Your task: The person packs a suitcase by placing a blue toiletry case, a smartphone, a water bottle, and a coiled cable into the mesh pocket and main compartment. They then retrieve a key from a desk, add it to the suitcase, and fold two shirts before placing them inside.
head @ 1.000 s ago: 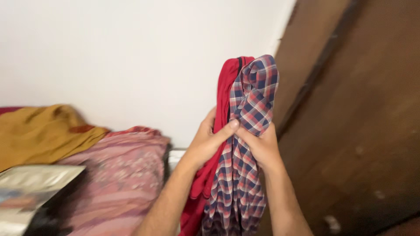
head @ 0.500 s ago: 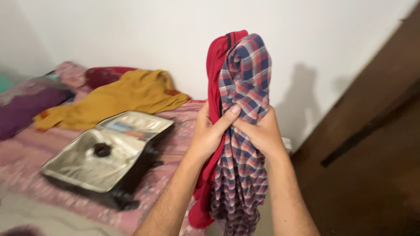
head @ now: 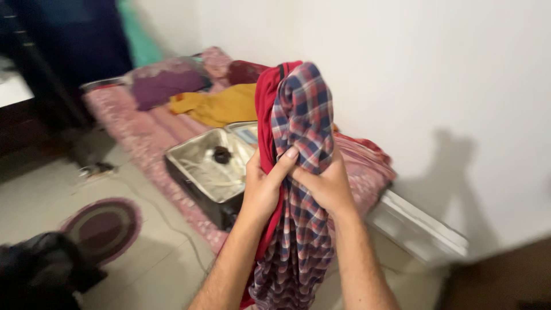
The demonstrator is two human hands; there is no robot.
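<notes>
Head | plaid shirt (head: 302, 109) gripped between left hand (head: 263, 186), right hand (head: 327, 186)

Both forearms come up from bottom edge, bare, angled inward so wrists nearly meet. Left hand (head: 263, 186) and right hand (head: 325, 186) are raised at chest height, side by side, touching. Fingers of both curled tight in a grip; left thumb lies diagonally up across front, w/ tip near right hand's knuckles.

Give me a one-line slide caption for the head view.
Both hands hold a red garment and plaid shirt above an open suitcase on a pink mattress.
</notes>
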